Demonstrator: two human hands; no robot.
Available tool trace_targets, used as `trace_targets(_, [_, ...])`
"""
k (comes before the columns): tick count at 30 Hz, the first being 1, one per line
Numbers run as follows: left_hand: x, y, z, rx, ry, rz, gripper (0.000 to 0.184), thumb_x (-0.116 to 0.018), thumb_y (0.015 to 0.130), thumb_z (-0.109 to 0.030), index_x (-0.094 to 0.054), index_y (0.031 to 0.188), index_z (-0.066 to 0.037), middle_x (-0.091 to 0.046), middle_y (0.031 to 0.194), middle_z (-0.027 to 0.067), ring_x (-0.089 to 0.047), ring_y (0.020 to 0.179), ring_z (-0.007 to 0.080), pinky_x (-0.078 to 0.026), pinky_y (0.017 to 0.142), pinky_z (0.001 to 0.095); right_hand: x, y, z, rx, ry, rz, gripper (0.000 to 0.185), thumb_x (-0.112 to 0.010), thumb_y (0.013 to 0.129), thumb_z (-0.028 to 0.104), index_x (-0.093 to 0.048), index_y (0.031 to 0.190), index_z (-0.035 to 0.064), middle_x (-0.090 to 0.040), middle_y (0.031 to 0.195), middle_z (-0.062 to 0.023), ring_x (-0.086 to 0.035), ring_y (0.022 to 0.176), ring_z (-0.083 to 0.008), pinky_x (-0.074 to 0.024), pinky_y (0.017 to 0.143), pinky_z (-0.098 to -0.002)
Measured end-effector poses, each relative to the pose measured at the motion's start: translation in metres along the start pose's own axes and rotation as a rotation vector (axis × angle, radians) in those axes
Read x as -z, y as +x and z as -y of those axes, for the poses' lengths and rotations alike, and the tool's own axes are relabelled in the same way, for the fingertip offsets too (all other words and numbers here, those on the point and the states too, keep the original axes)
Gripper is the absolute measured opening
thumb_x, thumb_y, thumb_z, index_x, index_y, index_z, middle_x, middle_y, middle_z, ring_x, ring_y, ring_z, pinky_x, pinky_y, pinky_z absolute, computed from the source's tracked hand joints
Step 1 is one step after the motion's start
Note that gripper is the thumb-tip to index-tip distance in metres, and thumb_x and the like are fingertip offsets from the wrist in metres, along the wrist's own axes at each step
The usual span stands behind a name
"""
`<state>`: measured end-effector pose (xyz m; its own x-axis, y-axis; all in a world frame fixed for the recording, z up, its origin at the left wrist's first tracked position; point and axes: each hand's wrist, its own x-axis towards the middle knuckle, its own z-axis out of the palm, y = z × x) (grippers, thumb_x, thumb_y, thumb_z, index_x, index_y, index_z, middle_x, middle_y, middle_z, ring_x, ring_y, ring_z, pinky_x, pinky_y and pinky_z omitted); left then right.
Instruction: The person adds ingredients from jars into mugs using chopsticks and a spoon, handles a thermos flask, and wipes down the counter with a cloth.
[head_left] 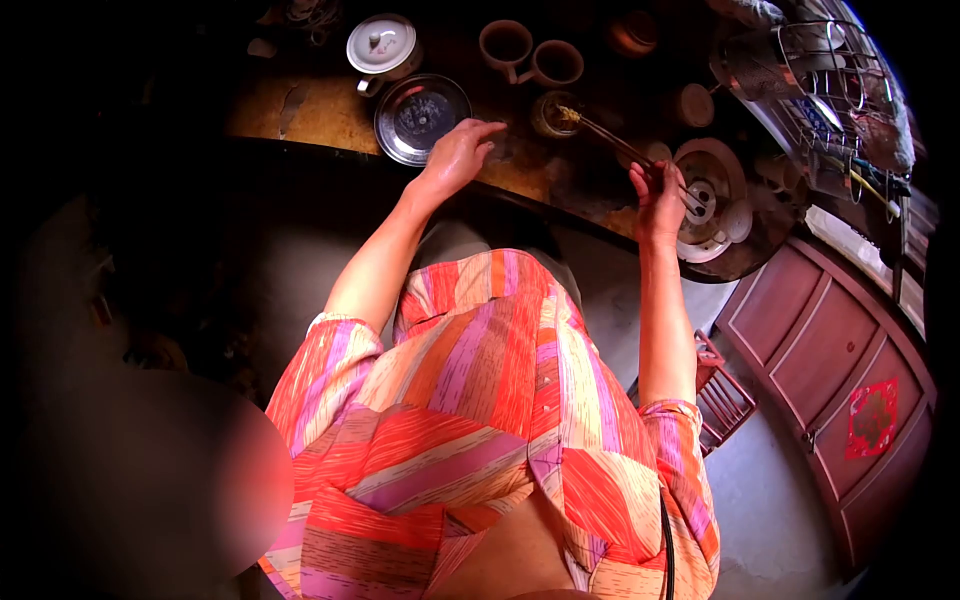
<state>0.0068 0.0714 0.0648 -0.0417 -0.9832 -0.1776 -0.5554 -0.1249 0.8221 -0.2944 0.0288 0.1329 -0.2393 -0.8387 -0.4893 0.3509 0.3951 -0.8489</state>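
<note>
My right hand (pixel 660 205) grips a pair of chopsticks (pixel 612 138), which point up and to the left. A bit of yellowish food (pixel 569 115) is at their tips, over the mouth of a small jar (pixel 548 126). I cannot tell whether the food touches the jar. My left hand (pixel 459 157) is open and holds nothing, its fingers stretched toward the right. It lies at the right edge of a round metal plate (pixel 386 138); whether it touches the plate is unclear. Below my right hand is a large white dish (pixel 733 165) with smaller white pieces in it.
Behind the metal plate stands a lidded white mug (pixel 383 47). Two cups (pixel 505 44) stand farther back on the dark wooden table (pixel 335 112). A wire rack (pixel 850 75) is at the back right. A wooden door (pixel 830 360) and a reddish chair (pixel 722 395) are on the right.
</note>
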Motion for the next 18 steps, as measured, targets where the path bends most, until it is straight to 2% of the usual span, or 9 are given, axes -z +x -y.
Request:
trace_targets(4, [0.007,0.008,-0.011,0.026,0.018,0.049,0.023,-0.062,0.084,-0.020,-0.068,0.101,-0.006,-0.064,0.100,0.0164,-0.060,0.095,0.0362,-0.048,0.082,0.0408,0.018,0.012,-0.009,-0.143,0.208,-0.042,0.017,-0.048,0.095,0.017,-0.053,0.093,0.0004,-0.061,0.088,-0.0138,-0.066,0.083,-0.0306,-0.0590,0.074,-0.0359])
trace_targets(8, [0.008,0.019,-0.010,0.022,0.020,0.046,0.022,-0.062,0.084,-0.019,-0.068,0.100,-0.006,-0.064,0.098,0.0164,-0.060,0.094,0.0358,-0.048,0.082,0.0401,0.031,0.019,-0.014,-0.204,0.275,-0.067,0.017,-0.049,0.095,0.016,-0.053,0.093,-0.0001,-0.061,0.089,-0.0147,-0.066,0.084,-0.0309,-0.0594,0.075,-0.0367])
trace_targets(11, [0.012,0.030,-0.014,0.021,-0.060,-0.024,0.019,-0.062,0.083,-0.018,-0.069,0.097,-0.007,-0.065,0.096,0.0162,-0.061,0.092,0.0348,-0.048,0.081,0.0390,0.033,0.021,-0.010,-0.225,0.321,-0.067,0.016,-0.050,0.094,0.015,-0.054,0.092,-0.0004,-0.062,0.088,-0.0153,-0.066,0.085,-0.0310,-0.0598,0.074,-0.0362])
trace_targets(14, [0.019,0.050,-0.029,0.019,-0.094,-0.040,0.019,-0.062,0.083,-0.020,-0.069,0.096,-0.008,-0.065,0.096,0.0158,-0.062,0.091,0.0336,-0.049,0.080,0.0389,0.023,0.026,0.001,-0.205,0.349,-0.051,0.016,-0.050,0.094,0.015,-0.053,0.094,-0.0003,-0.061,0.091,-0.0149,-0.066,0.084,-0.0308,-0.0595,0.075,-0.0368])
trace_targets(16, [0.019,0.066,-0.034,-0.023,-0.082,-0.067,0.022,-0.063,0.083,-0.024,-0.069,0.096,-0.008,-0.065,0.097,0.0153,-0.062,0.090,0.0321,-0.049,0.079,0.0382,0.007,0.027,0.007,-0.039,0.264,-0.002,0.017,-0.050,0.095,0.017,-0.051,0.096,0.0001,-0.060,0.094,-0.0137,-0.066,0.084,-0.0297,-0.0587,0.077,-0.0372])
trace_targets(18, [0.020,0.084,-0.043,0.006,-0.091,-0.077,0.024,-0.063,0.082,-0.027,-0.070,0.096,-0.009,-0.065,0.097,0.0149,-0.063,0.089,0.0313,-0.049,0.078,0.0380,-0.010,0.030,0.015,0.005,0.192,0.017,0.018,-0.049,0.096,0.019,-0.050,0.097,0.0009,-0.059,0.095,-0.0123,-0.066,0.084,-0.0286,-0.0581,0.075,-0.0358])
